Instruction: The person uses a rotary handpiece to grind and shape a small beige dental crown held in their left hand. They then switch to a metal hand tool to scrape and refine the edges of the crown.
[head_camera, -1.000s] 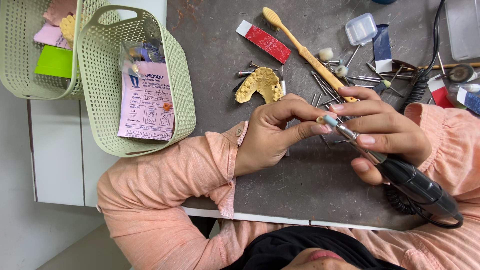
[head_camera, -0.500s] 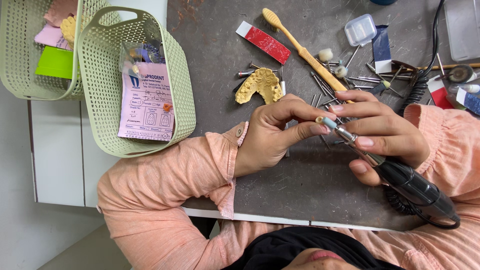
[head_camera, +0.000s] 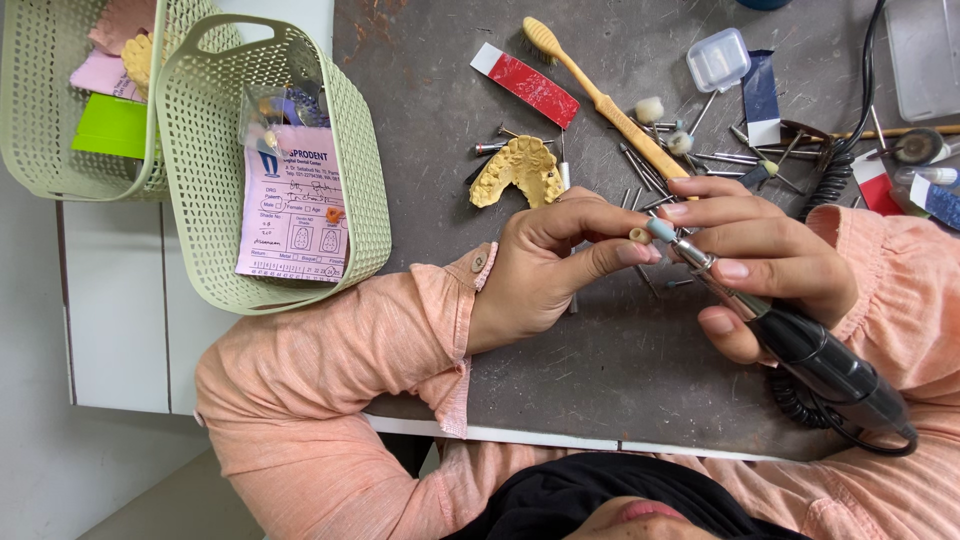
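The dark grey surface (head_camera: 560, 380) is pretty cluttered, worn and scuffed, with two pale green perforated baskets (head_camera: 360, 200) well off to the left of the left hand, one holding a pink printed form (head_camera: 290, 215). Just beyond the hands sit a yellow plaster dental cast (head_camera: 518, 168), a long yellow-handled brush (head_camera: 600, 95), a red-and-white strip (head_camera: 527, 85) and a scatter of little metal burs (head_camera: 640, 170), so not much spare room there. The right hand (head_camera: 765, 255) is wrapped around a black rotary handpiece (head_camera: 815, 355), pencil style near the metal nose; it looks rigid and fairly hefty, with a coiled cord trailing off behind the wrist. The left hand (head_camera: 550, 265) is closed, pinching a tiny tan piece (head_camera: 639, 236) between thumb and fingertips, right against the handpiece's tip. That bit looks light, hard and easy to drop, so I'd grip it by the sides.
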